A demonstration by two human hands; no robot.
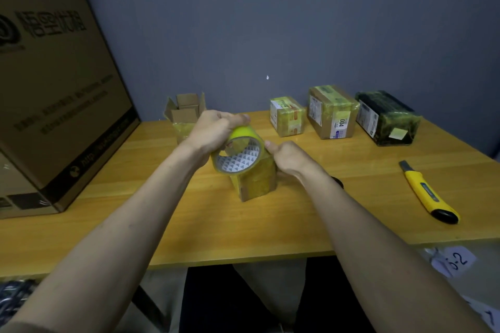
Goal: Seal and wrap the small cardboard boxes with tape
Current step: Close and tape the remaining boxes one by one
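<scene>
Left hand (216, 130) curled round the yellow tape roll (238, 153), fingers (238, 117) wrapped over its rim. Right hand (289, 155) gripping the small taped box (257, 181) mid-desk (270, 224), at four o'clock from the roll. Three wrapped boxes (332, 112) at one o'clock.

Taped small box (257, 181) upright mid-table; yellowish tape roll (239, 153) atop.

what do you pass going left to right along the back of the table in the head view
large cardboard carton → open small box → small taped box → taped box labelled 004 → dark wrapped box
</scene>
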